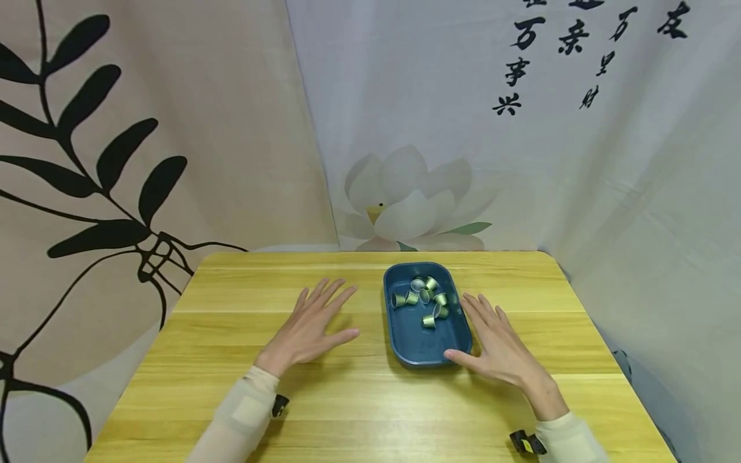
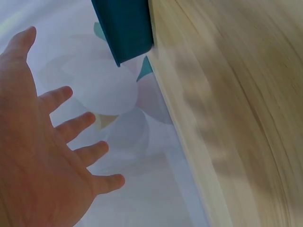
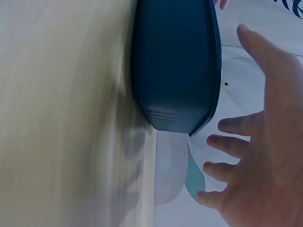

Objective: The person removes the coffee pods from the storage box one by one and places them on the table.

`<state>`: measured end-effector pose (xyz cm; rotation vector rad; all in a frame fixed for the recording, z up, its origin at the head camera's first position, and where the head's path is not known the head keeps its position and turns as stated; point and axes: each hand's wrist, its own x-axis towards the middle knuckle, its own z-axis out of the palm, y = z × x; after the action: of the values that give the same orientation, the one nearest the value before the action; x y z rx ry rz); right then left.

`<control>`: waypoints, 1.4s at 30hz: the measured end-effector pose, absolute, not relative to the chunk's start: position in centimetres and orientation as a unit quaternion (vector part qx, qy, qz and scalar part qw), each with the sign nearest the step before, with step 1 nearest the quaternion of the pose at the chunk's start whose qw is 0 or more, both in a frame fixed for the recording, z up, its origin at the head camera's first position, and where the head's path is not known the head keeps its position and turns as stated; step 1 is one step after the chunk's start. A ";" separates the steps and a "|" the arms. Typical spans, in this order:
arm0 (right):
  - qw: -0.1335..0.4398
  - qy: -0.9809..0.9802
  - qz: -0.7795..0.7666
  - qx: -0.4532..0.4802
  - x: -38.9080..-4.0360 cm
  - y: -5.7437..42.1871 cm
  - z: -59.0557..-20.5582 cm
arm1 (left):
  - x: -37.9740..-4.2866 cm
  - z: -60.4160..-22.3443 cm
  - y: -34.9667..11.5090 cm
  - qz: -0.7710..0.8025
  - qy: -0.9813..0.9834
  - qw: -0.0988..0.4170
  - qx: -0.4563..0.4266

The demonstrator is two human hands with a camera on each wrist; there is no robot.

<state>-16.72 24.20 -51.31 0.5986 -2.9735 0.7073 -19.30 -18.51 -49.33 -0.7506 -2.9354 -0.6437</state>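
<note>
A dark blue rectangular tray [image 1: 417, 350] with rounded corners stands on the wooden table. Inside it lie several small pale-green metallic cups [image 1: 428, 321], like coffee capsules, mostly tipped on their sides toward its far half. My left hand [image 1: 309, 326] hovers over the table left of the tray, fingers spread and holding nothing. To the right, my right hand [image 1: 499, 344] has its fingers straight and spread, the thumb overlapping the tray's near right corner in the head view. The right wrist view shows a gap between these fingers and the tray's outer wall [image 3: 175, 71].
The light wooden table [image 1: 359, 411] has rounded far corners. Behind it hangs a pale cloth [image 1: 405, 128] printed with a lotus, dark leaves and writing. A small dark device [image 1: 527, 442] sits at the right wrist, another [image 1: 280, 405] at the left.
</note>
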 end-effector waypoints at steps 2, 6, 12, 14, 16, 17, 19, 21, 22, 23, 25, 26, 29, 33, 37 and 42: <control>0.014 -0.954 0.230 0.193 -16.8 24.0 -51.4 | -19.3 -49.3 -18.3 -0.206 -0.947 0.023 -0.244; 0.016 -0.953 0.234 0.192 -16.9 23.8 -51.7 | -19.4 -49.2 -17.7 -0.205 -0.946 0.025 -0.248; 0.014 -0.954 0.233 0.190 -17.0 23.6 -52.2 | -19.6 -49.2 -17.0 -0.202 -0.947 0.022 -0.250; 0.014 -0.954 0.233 0.188 -17.0 23.6 -52.2 | -19.6 -49.2 -16.8 -0.202 -0.947 0.021 -0.251; 0.015 -0.954 0.233 0.187 -17.0 23.6 -52.3 | -19.6 -49.2 -16.5 -0.202 -0.946 0.021 -0.253; 0.015 -0.954 0.233 0.187 -17.0 23.6 -52.3 | -19.7 -49.1 -16.4 -0.201 -0.946 0.022 -0.254; 0.017 -0.954 0.233 0.187 -17.0 23.6 -52.4 | -19.7 -49.0 -16.2 -0.200 -0.946 0.022 -0.256; 0.019 -0.954 0.231 0.189 -17.0 23.6 -52.4 | -19.8 -48.9 -16.0 -0.199 -0.945 0.022 -0.259; 0.019 -0.954 0.231 0.189 -17.0 23.6 -52.4 | -19.9 -48.8 -15.8 -0.199 -0.944 0.021 -0.261; 0.020 -0.954 0.231 0.190 -17.1 23.7 -52.4 | -19.9 -48.8 -15.7 -0.197 -0.944 0.020 -0.263; 0.020 -0.954 0.228 0.192 -17.1 23.7 -52.4 | -20.1 -48.7 -15.4 -0.193 -0.944 0.020 -0.268; 0.019 -0.954 0.227 0.193 -17.1 23.7 -52.4 | -20.2 -48.7 -15.2 -0.192 -0.943 0.020 -0.271; 0.019 -0.955 0.223 0.196 -17.2 23.7 -52.2 | -20.5 -48.5 -14.6 -0.192 -0.939 0.025 -0.283; 0.020 -0.955 0.218 0.199 -17.3 23.7 -51.8 | -20.8 -48.2 -13.6 -0.203 -0.931 0.032 -0.302; 0.019 -0.957 0.213 0.198 -17.4 23.7 -51.6 | -21.3 -47.9 -12.6 -0.214 -0.921 0.032 -0.324; 0.014 -0.958 0.208 0.197 -17.5 23.6 -51.4 | -22.1 -47.7 -11.1 -0.215 -0.913 0.024 -0.346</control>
<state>-17.48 23.57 -51.39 0.6143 -2.9830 0.6483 -22.10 -11.12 -47.72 -1.0711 -2.8258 -0.6654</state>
